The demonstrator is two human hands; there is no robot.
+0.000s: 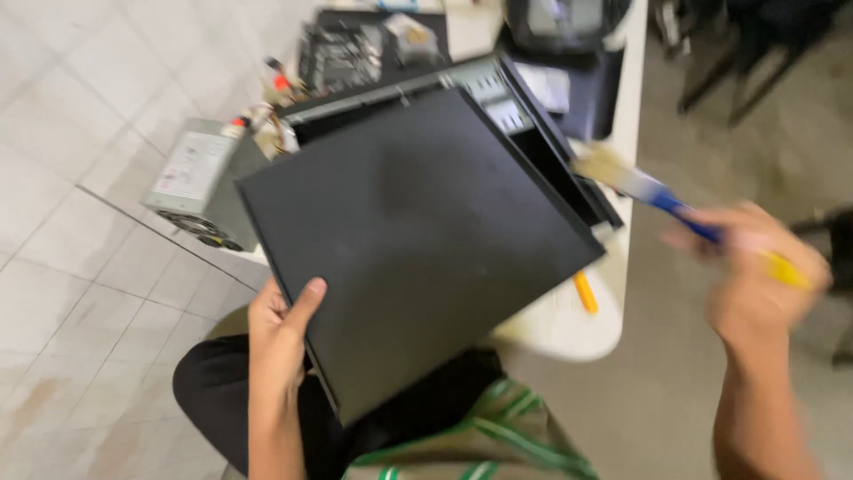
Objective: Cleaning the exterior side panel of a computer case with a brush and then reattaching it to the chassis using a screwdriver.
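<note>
The left hand (280,333) grips the lower edge of a black panel (418,240) tilted over the lap, the right hand (764,280) is closed on a blue-handled brush (640,187) — bristles near the open computer case (533,116) on the white desk (569,324).

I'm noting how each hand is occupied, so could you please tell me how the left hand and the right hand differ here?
The left hand grips the lower edge of a flat black panel, thumb on top, and looks sharp; the right hand is closed on a paintbrush with a blue and yellow handle and is blurred. The left hand is beside the person's lap; the right is out past the white table. Both are bare.
</note>
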